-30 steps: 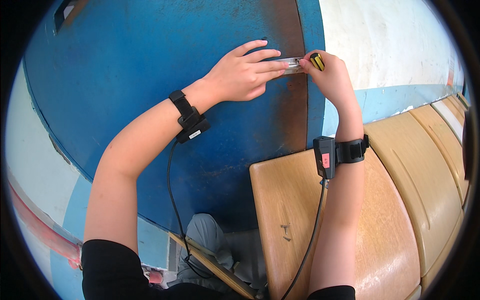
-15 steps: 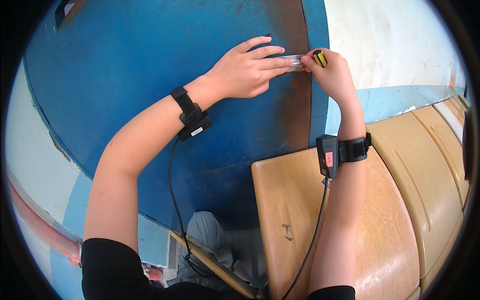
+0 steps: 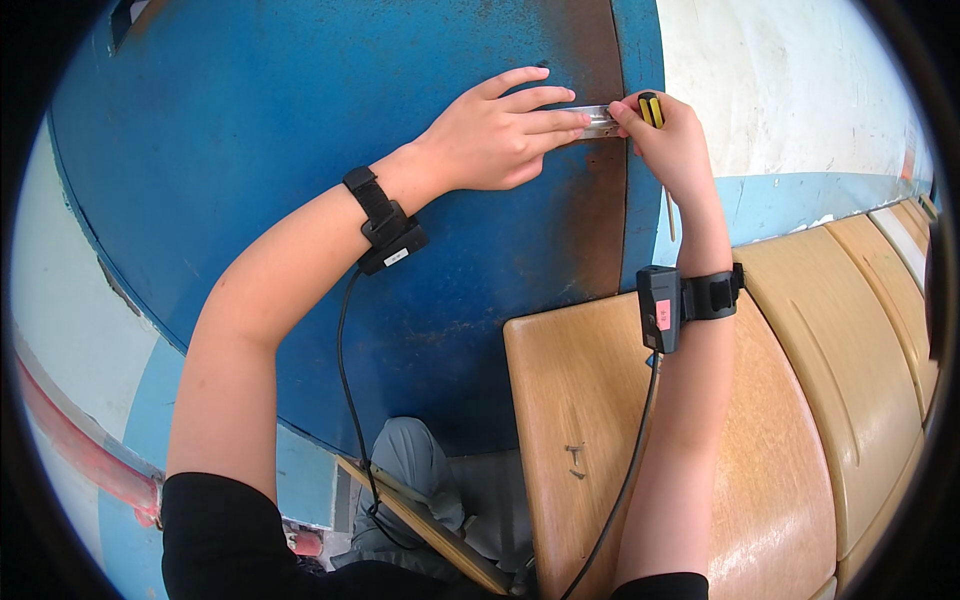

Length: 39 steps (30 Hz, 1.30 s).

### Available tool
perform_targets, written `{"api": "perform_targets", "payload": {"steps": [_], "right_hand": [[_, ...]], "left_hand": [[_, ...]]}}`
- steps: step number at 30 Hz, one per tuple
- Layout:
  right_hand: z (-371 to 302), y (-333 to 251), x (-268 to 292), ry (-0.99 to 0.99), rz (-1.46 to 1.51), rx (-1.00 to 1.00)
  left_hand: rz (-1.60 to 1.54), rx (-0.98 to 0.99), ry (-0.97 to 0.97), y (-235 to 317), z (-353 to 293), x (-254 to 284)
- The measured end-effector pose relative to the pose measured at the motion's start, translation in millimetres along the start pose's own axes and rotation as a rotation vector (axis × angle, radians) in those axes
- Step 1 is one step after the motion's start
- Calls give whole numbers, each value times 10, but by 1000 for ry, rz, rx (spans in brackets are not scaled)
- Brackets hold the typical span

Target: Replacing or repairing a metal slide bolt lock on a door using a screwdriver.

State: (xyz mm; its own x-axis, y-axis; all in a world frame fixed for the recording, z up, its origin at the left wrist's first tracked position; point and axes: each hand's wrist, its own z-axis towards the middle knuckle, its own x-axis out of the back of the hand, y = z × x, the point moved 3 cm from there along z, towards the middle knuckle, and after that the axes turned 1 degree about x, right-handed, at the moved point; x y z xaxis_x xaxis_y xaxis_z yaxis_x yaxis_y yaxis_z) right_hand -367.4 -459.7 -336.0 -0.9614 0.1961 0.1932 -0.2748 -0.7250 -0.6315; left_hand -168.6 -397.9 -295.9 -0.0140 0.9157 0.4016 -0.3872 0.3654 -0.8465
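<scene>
A shiny metal latch plate (image 3: 600, 122) lies across the rusty brown edge of a blue door (image 3: 480, 260). My left hand (image 3: 505, 130) is flat with fingers spread, its fingertips pressing the plate's left end against the door. In my right hand (image 3: 668, 140) is a screwdriver (image 3: 651, 110) with a yellow and black handle, tucked in the palm with its shaft pointing down. The thumb and forefinger of that hand pinch at the plate's right end; whether a screw is between them, I cannot tell.
Two small screws (image 3: 575, 462) rest on a wooden bench seat (image 3: 600, 380) below. Wooden slats (image 3: 850, 370) curve away to the right, beside a white and light-blue wall (image 3: 780, 100). Black cables (image 3: 345, 370) hang from straps on both wrists. A wooden bar (image 3: 430, 530) lies near my knee.
The screwdriver has turned in my right hand, so its shaft now shows below the palm. Both hands have shifted only slightly, with the left still on the plate.
</scene>
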Motion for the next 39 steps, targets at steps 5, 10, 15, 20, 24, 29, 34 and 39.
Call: {"api": "perform_targets", "payload": {"steps": [5,10,15,20,24,29,34,39], "right_hand": [[-12,-27,13,-5,-83,60],[-21,-29,-12,15,-93,132],[5,22,-5,46,3,3],[-9,37,-34,48,-30,18],[-17,49,-60,104,3,-17],[-26,86,-73,135,-2,-16],[-58,61,-64,180,-96,17],[-58,162,-94,169,23,-114]], "left_hand": [[10,-5,-8,-7,-5,11],[-2,3,1,1,-3,5],[-19,-5,8,-12,4,-4],[-32,-17,23,-7,3,8],[-19,-20,28,-10,-9,-8],[-3,-24,10,-19,-7,-6],[-1,-11,-8,-6,4,-17],[0,-8,-2,1,12,2]]}}
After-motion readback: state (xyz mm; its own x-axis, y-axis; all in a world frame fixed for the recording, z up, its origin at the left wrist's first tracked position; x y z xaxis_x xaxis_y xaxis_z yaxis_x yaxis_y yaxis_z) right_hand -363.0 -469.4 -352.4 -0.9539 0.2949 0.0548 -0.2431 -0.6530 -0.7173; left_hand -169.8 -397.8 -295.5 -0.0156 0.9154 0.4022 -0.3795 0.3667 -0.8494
